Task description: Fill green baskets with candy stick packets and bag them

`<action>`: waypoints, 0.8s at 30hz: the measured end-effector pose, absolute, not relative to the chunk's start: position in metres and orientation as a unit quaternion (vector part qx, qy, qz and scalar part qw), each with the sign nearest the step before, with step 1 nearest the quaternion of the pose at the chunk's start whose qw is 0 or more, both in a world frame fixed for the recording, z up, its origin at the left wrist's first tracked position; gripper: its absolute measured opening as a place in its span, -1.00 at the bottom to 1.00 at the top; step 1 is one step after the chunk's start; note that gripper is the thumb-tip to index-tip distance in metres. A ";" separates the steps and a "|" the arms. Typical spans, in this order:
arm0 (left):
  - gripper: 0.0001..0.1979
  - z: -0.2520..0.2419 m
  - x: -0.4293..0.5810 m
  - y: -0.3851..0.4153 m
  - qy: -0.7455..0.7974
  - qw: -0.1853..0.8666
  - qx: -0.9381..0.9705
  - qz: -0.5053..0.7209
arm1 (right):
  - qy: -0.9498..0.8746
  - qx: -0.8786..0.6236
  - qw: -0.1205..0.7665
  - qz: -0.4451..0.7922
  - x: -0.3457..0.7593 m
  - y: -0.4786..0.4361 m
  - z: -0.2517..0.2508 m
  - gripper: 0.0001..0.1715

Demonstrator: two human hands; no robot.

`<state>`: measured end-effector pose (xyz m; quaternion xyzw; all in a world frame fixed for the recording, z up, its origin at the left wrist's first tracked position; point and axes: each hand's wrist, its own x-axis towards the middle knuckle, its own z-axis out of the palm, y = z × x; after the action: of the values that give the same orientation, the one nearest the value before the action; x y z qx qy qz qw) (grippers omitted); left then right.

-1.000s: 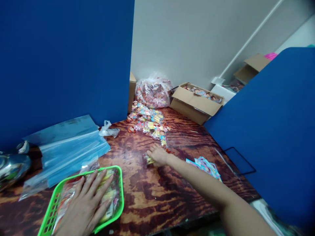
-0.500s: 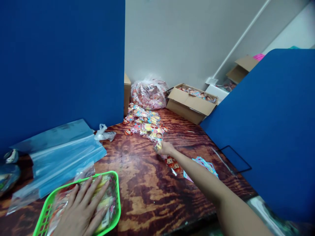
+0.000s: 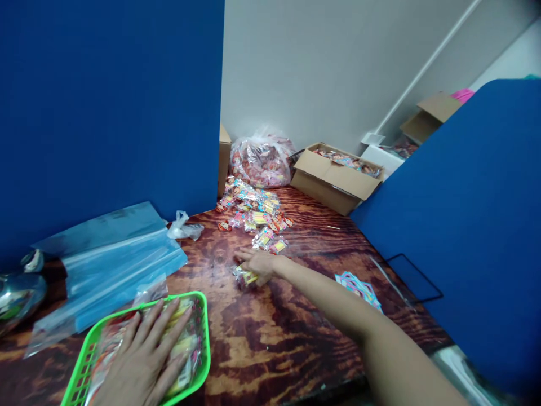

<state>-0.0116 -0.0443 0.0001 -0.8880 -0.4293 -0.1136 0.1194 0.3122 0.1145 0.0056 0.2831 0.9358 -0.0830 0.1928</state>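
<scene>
My left hand (image 3: 141, 355) lies flat with fingers spread on several clear packets (image 3: 183, 344) in a green plastic basket (image 3: 205, 338). Out over the table, my right hand (image 3: 260, 266) has its fingers pointing left around a small clear packet (image 3: 245, 276) with yellow in it; the palm hides part of the grip. Just beyond that hand are two loose packets (image 3: 264, 238). Farther back is a heap of similar packets (image 3: 253, 197) with cartoon faces. Pink and blue printed cards (image 3: 359, 287) lie to the right of my forearm.
Blue plastic sheets (image 3: 127, 265) and a crumpled white bag (image 3: 183, 226) lie left on the wooden table (image 3: 236, 338). At the back stand a full clear bag (image 3: 262, 160) and an open cardboard box (image 3: 325, 189). Blue partitions (image 3: 114, 101) flank both sides.
My right hand has moved left and nearer, with a packet under its fingers. Red-haired packets earlier beside its wrist no longer show. My left hand stays on the basket; the view shifted slightly.
</scene>
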 end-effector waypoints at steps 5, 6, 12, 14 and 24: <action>-0.33 -0.006 -0.015 -0.041 -0.409 0.125 -0.894 -0.134 | 0.929 0.291 0.225 -0.028 0.296 0.108 0.003 -0.38; -0.34 -0.008 -0.016 -0.040 -0.404 0.125 -0.895 -0.143 | 0.928 0.299 0.222 -0.021 0.297 0.103 0.005 -0.37; -0.34 -0.018 -0.019 -0.037 -0.397 0.117 -0.898 -0.149 | 0.880 0.397 0.246 -0.083 0.338 0.089 0.020 -0.15; -0.33 -0.018 -0.018 -0.037 -0.406 0.114 -0.896 -0.138 | 0.844 0.469 0.241 -0.097 0.361 0.098 0.026 -0.14; -0.33 -0.001 -0.011 -0.042 -0.416 0.107 -0.894 -0.128 | 0.786 0.547 0.196 -0.212 0.354 0.083 0.021 -0.35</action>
<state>-0.0106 -0.0421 -0.0012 -0.8939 -0.4160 -0.1282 0.1073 0.3535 0.0828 0.0211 0.5468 0.7857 -0.2124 0.1964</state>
